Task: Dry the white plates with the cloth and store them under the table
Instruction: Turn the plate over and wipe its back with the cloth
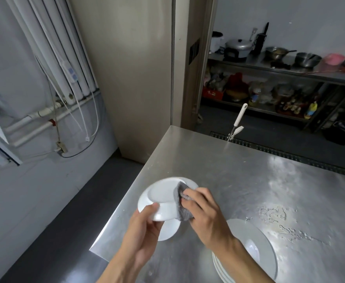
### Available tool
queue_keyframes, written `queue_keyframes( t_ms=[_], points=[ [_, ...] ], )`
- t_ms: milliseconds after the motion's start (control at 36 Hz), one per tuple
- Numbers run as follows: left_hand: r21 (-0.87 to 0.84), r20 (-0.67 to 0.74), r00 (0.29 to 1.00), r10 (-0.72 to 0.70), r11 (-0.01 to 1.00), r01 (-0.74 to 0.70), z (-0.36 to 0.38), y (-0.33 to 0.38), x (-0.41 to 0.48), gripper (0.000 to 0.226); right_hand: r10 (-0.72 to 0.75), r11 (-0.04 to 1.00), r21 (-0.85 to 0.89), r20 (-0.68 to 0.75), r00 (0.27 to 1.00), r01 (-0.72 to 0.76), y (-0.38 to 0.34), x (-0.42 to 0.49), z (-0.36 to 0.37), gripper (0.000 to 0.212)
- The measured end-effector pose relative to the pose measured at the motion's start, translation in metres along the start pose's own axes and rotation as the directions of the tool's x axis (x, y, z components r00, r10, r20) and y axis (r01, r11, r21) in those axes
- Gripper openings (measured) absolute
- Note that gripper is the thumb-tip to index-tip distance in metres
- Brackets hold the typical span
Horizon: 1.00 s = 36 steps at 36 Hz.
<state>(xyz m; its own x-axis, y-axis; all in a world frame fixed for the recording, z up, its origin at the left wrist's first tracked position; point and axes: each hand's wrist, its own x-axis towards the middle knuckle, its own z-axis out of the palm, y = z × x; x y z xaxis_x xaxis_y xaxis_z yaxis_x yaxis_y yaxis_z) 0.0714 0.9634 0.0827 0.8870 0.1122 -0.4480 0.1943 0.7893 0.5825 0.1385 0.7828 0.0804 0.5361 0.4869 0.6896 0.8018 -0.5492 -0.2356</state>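
Observation:
A small white plate (161,198) is held tilted above the steel table (239,176), its underside facing me. My left hand (145,227) grips its near rim. My right hand (205,211) presses a grey cloth (181,201) against the plate's right side. Below the held plate another white plate (168,229) lies flat on the table, partly hidden by my left hand. A stack of larger white plates (263,250) stands at the near right, partly covered by my right forearm.
Water drops (279,219) lie on the table right of the stack. The table's left edge and near corner (98,248) are close to my left arm. A white-handled tool (237,123) leans at the far edge. Shelves with pots (279,58) stand behind.

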Motion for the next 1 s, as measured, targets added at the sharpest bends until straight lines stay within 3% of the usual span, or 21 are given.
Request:
queue_keyframes(
  t_ms=[111,167,250,306,389,444,500,611,722,806,917,1000],
  points=[
    [-0.177,0.002,0.989,-0.15,0.973,0.148,-0.012,-0.003,0.006,0.057,-0.108,0.992,0.06,-0.006,0.994,0.108,0.01,0.006,-0.011,0.034],
    [-0.242,0.01,0.977,-0.215,0.947,0.211,-0.013,0.002,0.011,0.055,-0.14,0.984,0.111,-0.011,0.99,0.14,0.016,0.006,-0.017,0.033],
    [-0.134,0.019,0.961,-0.278,0.951,0.277,-0.011,0.015,0.021,0.054,-0.173,0.977,0.136,0.044,0.984,0.166,0.028,0.004,-0.027,0.043],
    [0.002,-0.035,0.968,-0.247,0.969,0.247,-0.011,0.025,0.026,0.043,-0.129,0.986,0.111,0.07,0.989,0.121,0.036,0.006,-0.031,0.046],
    [0.122,-0.075,0.968,-0.241,0.961,0.249,-0.014,0.03,0.025,0.037,0.063,0.995,0.077,0.052,0.997,-0.067,0.043,0.007,-0.031,0.032],
    [0.167,-0.057,0.967,-0.249,0.952,0.255,-0.014,0.028,0.02,0.031,0.205,0.975,0.075,0.08,0.976,-0.211,0.039,0.003,-0.027,0.039],
    [0.127,-0.055,0.972,-0.229,0.964,0.234,-0.015,0.024,0.019,0.026,0.261,0.96,0.068,0.149,0.954,-0.273,0.03,-0.001,-0.022,0.06],
    [0.012,-0.054,0.992,-0.118,0.993,0.118,-0.015,0.016,0.02,0.036,0.24,0.961,0.08,0.235,0.942,-0.265,0.002,-0.009,-0.015,0.073],
    [0.022,0.0,0.999,-0.045,0.999,0.045,-0.003,0.003,0.015,0.044,0.082,0.981,0.137,0.333,0.939,-0.134,-0.034,-0.016,-0.002,0.054],
    [0.027,-0.008,1.0,0.02,0.999,-0.02,0.002,0.002,0.013,0.045,0.066,0.99,0.108,0.235,0.97,-0.093,-0.03,-0.015,-0.001,0.038],
    [0.025,-0.022,0.993,0.119,0.993,-0.119,0.007,0.008,0.011,0.048,0.29,0.956,0.015,0.125,0.949,-0.294,-0.01,-0.015,0.0,0.059],
    [0.056,-0.036,0.992,0.12,0.991,-0.118,0.015,0.002,0.004,0.052,0.093,0.993,0.054,0.168,0.981,-0.103,-0.02,-0.018,0.007,0.039]
  ],
)
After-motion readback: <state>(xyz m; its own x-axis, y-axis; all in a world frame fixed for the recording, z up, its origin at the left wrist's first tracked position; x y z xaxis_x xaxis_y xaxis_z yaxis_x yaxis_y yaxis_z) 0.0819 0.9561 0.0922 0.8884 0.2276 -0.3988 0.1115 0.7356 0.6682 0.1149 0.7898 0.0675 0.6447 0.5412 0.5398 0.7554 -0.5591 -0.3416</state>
